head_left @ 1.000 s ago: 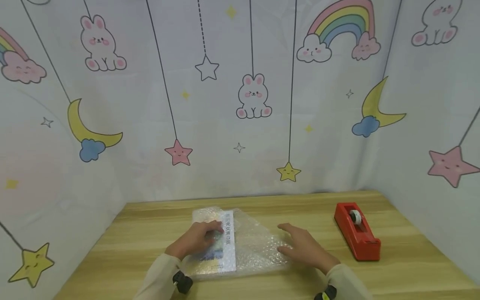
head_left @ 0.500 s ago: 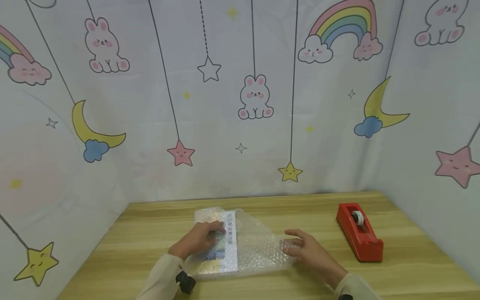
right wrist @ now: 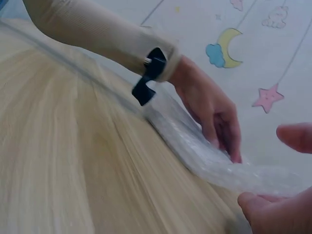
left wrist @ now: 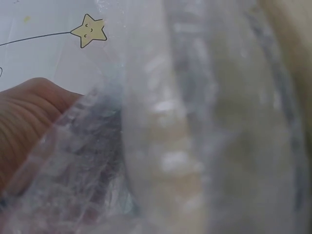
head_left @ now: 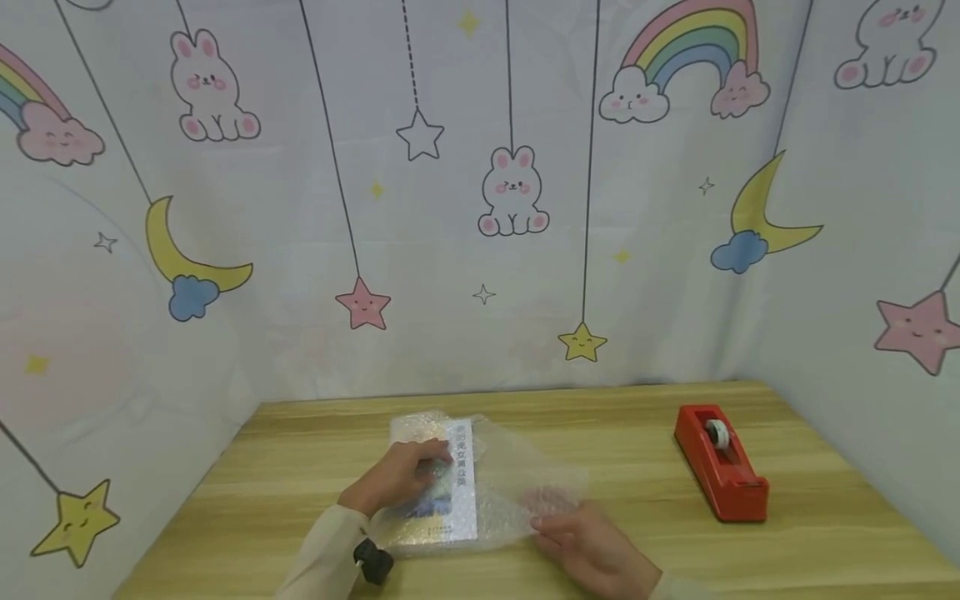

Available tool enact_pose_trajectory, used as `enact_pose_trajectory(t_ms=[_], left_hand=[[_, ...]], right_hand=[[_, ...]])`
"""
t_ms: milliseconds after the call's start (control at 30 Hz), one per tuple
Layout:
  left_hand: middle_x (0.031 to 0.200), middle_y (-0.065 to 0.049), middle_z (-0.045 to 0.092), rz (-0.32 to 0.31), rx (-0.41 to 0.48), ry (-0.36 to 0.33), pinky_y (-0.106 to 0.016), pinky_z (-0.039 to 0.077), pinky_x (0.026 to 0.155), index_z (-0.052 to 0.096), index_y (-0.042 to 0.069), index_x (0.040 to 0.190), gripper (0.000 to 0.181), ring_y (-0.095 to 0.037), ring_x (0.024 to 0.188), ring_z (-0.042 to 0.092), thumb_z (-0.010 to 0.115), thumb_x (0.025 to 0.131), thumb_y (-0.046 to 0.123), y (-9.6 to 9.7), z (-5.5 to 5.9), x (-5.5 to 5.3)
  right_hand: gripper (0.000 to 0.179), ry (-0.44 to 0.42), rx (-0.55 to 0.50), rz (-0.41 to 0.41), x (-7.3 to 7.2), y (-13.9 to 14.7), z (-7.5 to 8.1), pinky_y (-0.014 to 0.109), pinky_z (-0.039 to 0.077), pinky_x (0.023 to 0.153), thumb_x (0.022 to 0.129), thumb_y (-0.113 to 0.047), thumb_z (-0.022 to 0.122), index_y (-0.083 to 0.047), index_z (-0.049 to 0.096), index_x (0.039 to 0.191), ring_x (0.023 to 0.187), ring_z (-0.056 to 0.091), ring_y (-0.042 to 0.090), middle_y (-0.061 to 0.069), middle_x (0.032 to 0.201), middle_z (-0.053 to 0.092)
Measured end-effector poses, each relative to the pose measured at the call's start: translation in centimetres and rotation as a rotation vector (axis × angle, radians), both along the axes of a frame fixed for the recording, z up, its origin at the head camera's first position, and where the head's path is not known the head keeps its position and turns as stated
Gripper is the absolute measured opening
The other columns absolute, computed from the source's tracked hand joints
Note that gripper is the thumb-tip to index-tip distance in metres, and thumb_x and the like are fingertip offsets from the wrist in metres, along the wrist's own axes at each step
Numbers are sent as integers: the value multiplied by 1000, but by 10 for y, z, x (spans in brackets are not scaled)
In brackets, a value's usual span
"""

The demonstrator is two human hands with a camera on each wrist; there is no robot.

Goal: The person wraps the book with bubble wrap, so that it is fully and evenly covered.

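Note:
A book [head_left: 463, 492] with a picture and printed characters on its white cover lies inside a sheet of clear bubble wrap [head_left: 506, 475]. My left hand [head_left: 397, 475] rests on the covered book with its fingers pressing down loosely. My right hand [head_left: 592, 542] is at the near right part of the wrap, and its fingers show through the plastic from beneath. In the right wrist view, fingertips [right wrist: 253, 204] touch the underside of the wrap while another digit stays apart above it. Blurred wrap fills most of the left wrist view.
On the right of the wooden table [head_left: 300, 467] stands a red tape dispenser [head_left: 722, 462] with a roll of tape. Behind and at both sides hangs a white cloth backdrop [head_left: 435, 350] printed with rabbits, stars and moons.
My right hand has come left and nearer to me, its fingers passing under the bubble wrap and shifting its near right edge. My left hand stays on the book.

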State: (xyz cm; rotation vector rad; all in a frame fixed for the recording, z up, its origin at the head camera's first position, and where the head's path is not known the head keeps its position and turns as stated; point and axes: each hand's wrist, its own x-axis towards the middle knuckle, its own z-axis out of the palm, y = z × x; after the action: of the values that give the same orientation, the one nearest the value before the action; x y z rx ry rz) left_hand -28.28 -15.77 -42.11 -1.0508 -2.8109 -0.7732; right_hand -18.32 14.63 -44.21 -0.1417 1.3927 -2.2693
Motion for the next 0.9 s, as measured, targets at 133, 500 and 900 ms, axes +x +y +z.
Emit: enact_pose_trajectory(t_ms=[133,500,900], left_hand=[[138,-24,61,-1,5,3,-56,42,109,71,5,113,29,-45,132,55,65,88,-8,-1,1,0],[138,-23,61,15,9,1,-56,43,109,71,6,112,28,-45,131,55,66,88,-7,-1,-2,0],[134,-24,64,17,9,26,-56,45,108,71,4,110,27,-44,127,59,67,86,-7,-1,-2,0]], right_hand=[[65,22,10,-15,1,-20,-7,22,49,101,96,0,57,6,24,152,109,57,4,0,129,56],[86,146,97,-84,-8,-66,-11,44,33,122,98,-4,55,-8,-4,161,147,32,32,33,164,0],[63,218,291,-187,-10,-96,1,60,30,119,98,-6,43,6,22,156,147,30,47,30,161,27]])
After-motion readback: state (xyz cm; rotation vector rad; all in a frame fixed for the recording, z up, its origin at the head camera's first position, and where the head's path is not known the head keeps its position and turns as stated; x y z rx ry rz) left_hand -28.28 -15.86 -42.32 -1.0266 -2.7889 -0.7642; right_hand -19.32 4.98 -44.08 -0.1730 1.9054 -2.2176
